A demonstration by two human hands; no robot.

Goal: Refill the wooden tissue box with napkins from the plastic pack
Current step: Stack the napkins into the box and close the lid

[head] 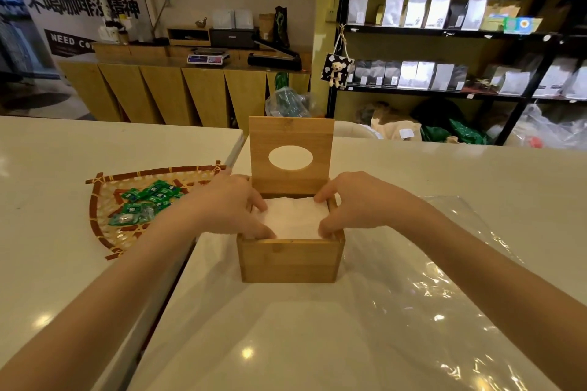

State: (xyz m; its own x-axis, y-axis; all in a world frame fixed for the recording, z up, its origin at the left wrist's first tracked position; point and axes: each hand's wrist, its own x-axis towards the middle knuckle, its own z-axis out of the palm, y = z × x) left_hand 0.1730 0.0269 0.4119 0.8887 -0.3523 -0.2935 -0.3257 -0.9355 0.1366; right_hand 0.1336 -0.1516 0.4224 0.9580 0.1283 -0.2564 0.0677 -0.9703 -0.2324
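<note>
The box (pixel 289 251) stands at the centre of the frame on the white table (pixel 444 174), its lid (pixel 291 159) raised upright at the far edge with the oval slot facing the camera. A white stack of napkins (pixel 295 219) is seen inside, its top close to the rim. The left hand (pixel 228 205) is laid over the left wall and the right hand (pixel 352 205) over the right wall, fingers spread and curled down onto the stack's edges; nothing is clamped, the stack is merely pressed and squared from both sides. The step in hand is judged to be the seating of the napkins. Next, the hands are to be lifted clear and the lid swung down, perhaps with a top sheet drawn through the slot. The clear pack (pixel 460 279) lies flattened at lower right, apparently emptied. A woven tray (pixel 101 200) of green sweets (pixel 149 200) sits at left, untouched.
</note>
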